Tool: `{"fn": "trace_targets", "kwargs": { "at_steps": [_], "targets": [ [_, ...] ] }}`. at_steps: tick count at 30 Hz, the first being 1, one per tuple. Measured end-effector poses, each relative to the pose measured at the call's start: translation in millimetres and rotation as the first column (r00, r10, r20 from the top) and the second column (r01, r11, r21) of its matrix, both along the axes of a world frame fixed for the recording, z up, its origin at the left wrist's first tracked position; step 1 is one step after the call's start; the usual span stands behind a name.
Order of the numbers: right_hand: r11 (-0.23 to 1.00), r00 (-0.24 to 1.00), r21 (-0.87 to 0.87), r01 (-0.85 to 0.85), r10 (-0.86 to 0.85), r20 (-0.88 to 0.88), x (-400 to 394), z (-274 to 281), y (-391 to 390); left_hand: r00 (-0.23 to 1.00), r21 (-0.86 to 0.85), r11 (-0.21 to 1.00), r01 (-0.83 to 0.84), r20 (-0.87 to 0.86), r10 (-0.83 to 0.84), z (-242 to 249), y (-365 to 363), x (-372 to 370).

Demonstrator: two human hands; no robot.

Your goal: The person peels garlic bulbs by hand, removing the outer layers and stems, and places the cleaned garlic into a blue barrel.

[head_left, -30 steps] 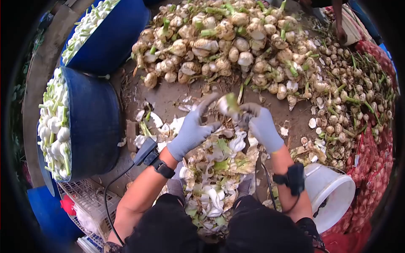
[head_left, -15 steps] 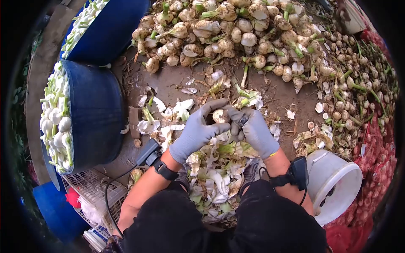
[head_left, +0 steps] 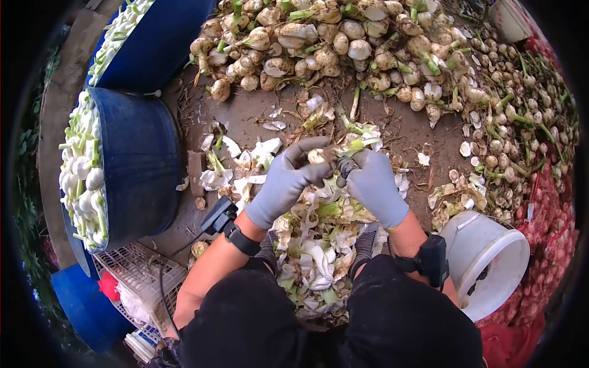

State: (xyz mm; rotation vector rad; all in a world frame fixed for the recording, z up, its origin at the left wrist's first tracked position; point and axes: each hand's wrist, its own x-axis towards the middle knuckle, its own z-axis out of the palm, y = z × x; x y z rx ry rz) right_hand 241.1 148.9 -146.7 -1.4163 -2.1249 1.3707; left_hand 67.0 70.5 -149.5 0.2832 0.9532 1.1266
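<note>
Your left hand (head_left: pixel 283 184), gloved, is curled round a garlic bulb (head_left: pixel 319 156), fingers and thumb closed on it. Bulb sits at the fingertips, in front of you and above the peel litter; its green stem (head_left: pixel 352 147) points toward your right hand (head_left: pixel 375 184).

Right hand, also gloved, is clenched on a dark object (head_left: pixel 348 167), just beside the bulb. Your fingers hide most of it, can't tell what it is. Can't tell either if the right fingers touch the stem.

Peel litter (head_left: pixel 316 264) lies on the ground between your feet and under your hands, with more scraps to the left and right. Ahead: a heap of soil-stained garlic (head_left: pixel 325 52), stems on. It runs right into a spread of smaller bulbs (head_left: pixel 512 147), next to red mesh sacks (head_left: pixel 546 245).

On your left, a blue tub (head_left: pixel 138 168) stands full of white garlic (head_left: pixel 81 172), stems on. A second blue tub (head_left: pixel 153 52), tilted and also full, is just beyond it. White plastic crate (head_left: pixel 142 270) near your left forearm, blue container (head_left: pixel 89 310) beside it. White bucket (head_left: pixel 478 260) on its side by your right forearm, dark contents, too shaded to identify.
</note>
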Motion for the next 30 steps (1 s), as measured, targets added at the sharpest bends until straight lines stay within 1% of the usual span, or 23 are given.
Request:
{"fn": "trace_targets", "kwargs": {
  "at_steps": [1, 2, 3, 4, 6, 7, 9, 10, 12, 13, 14, 15, 16, 17, 19, 21, 22, 23, 25, 27, 28, 29, 30],
  "targets": [
    [1.0, 1.0, -0.002, 0.004, -0.004, 0.001, 1.6, -1.1, 1.1, 0.938, 0.194, 0.976, 0.097, -0.347, -0.024, -2.7, 0.5, 3.9],
    [1.0, 0.987, -0.009, 0.002, -0.001, 0.16, -0.8, 7.2, 3.7, 0.761, 0.335, 0.909, 0.248, -0.648, 0.031, -2.4, 1.1, 6.4],
    [1.0, 0.95, -0.016, 0.0, 0.005, 0.314, -2.2, 11.6, 5.0, 0.762, 0.333, 0.91, 0.247, -0.647, 0.03, 0.1, 1.6, 6.4],
    [1.0, 0.949, -0.016, 0.002, 0.003, 0.314, -1.4, 11.8, 4.6, 0.862, 0.219, 0.965, 0.144, -0.507, -0.013, 4.5, 3.8, 6.0],
    [0.954, 0.962, 0.27, -0.133, 0.059, 0.266, 1.1, 12.7, 0.9, 0.991, -0.022, 1.0, 0.015, -0.136, -0.018, 15.0, 7.8, 2.8],
    [0.953, 0.962, 0.271, -0.134, 0.059, 0.266, 0.7, 16.5, 0.7, 0.991, -0.021, 1.0, 0.014, -0.136, -0.017, 9.4, 7.1, -1.9],
    [0.9, 0.922, 0.337, -0.277, 0.15, 0.357, -0.9, 26.1, -1.7, 0.942, 0.207, 0.945, 0.251, -0.275, -0.19, -2.3, 2.9, -8.6],
    [0.9, 0.921, 0.335, -0.281, 0.155, 0.357, -0.7, 21.1, -4.5, 0.915, 0.176, 0.94, 0.292, -0.338, -0.221, -5.4, 0.1, -9.5],
    [0.95, 0.993, 0.295, -0.099, 0.073, 0.098, -0.2, 7.1, -7.6, 0.965, 0.102, 0.982, 0.161, -0.225, -0.135, 14.8, 5.3, -2.5],
    [0.951, 0.993, 0.293, -0.095, 0.07, 0.097, -0.3, 7.6, -7.8, 0.993, 0.011, 0.999, 0.042, -0.115, -0.04, 20.9, 6.0, 0.8],
    [1.0, 0.981, -0.029, -0.002, -0.004, -0.192, -1.2, 10.1, -6.0, 0.981, 0.133, 0.984, 0.116, -0.173, -0.092, 18.4, 3.7, -3.8],
    [0.934, 0.889, -0.358, -0.001, -0.163, -0.428, -2.5, 13.3, -2.9, 0.981, 0.135, 0.983, 0.121, -0.17, -0.097, 16.8, 3.6, -1.8],
    [0.895, 0.812, -0.439, -0.08, -0.197, -0.549, -6.2, 17.2, -0.9, 0.929, 0.155, 0.967, 0.2, -0.342, -0.138, 17.5, 3.1, 1.3],
    [0.896, 0.812, -0.438, -0.079, -0.197, -0.549, -4.1, 11.2, 0.5, 0.846, 0.16, 0.947, 0.28, -0.507, -0.164, 19.3, 3.5, 2.9],
    [0.828, 0.888, -0.557, -0.063, -0.208, -0.409, 0.3, -6.3, 2.4, 0.836, 0.064, 0.959, 0.277, -0.508, -0.208, 13.6, 1.2, -3.7],
    [0.882, 0.94, -0.47, -0.046, -0.121, -0.319, -1.9, -2.8, 0.1, 0.84, 0.026, 0.929, 0.368, -0.439, -0.32, 12.6, -2.9, -13.6],
    [0.828, 0.905, -0.558, -0.057, -0.193, -0.379, -1.4, 0.1, -4.4, 0.809, 0.042, 0.954, 0.297, -0.541, -0.228, 8.2, -3.3, -20.8],
    [0.767, 0.864, -0.637, -0.078, -0.267, -0.427, -1.5, 1.5, -8.0, 0.729, 0.317, 0.905, 0.285, -0.684, 0.01, 1.8, 6.7, -25.1],
    [0.737, 0.85, -0.668, -0.103, -0.284, -0.444, -1.1, -3.4, -14.7, 0.632, 0.106, 0.987, 0.121, -0.775, 0.005, -1.0, 9.5, -20.4],
    [0.682, 0.816, -0.717, -0.146, -0.327, -0.477, -3.0, -3.0, -15.8, 0.53, 0.166, 0.973, 0.161, -0.846, 0.057, 14.3, 11.2, -10.3],
    [0.896, 0.945, -0.439, -0.067, -0.084, -0.315, -3.5, 2.0, -14.1, 0.42, 0.219, 0.952, 0.215, -0.9, 0.112, 17.9, 12.3, -7.7],
    [0.899, 0.944, -0.433, -0.064, -0.086, -0.317, -2.1, -3.9, -13.9, 0.408, 0.449, 0.832, 0.326, -0.861, 0.304, -0.6, 10.8, -8.7],
    [0.864, 0.923, -0.498, -0.074, -0.129, -0.362, 0.3, -15.2, -18.2, 0.548, 0.276, 0.912, 0.304, -0.834, 0.07, 8.8, 10.0, -4.6]
  ]
}}
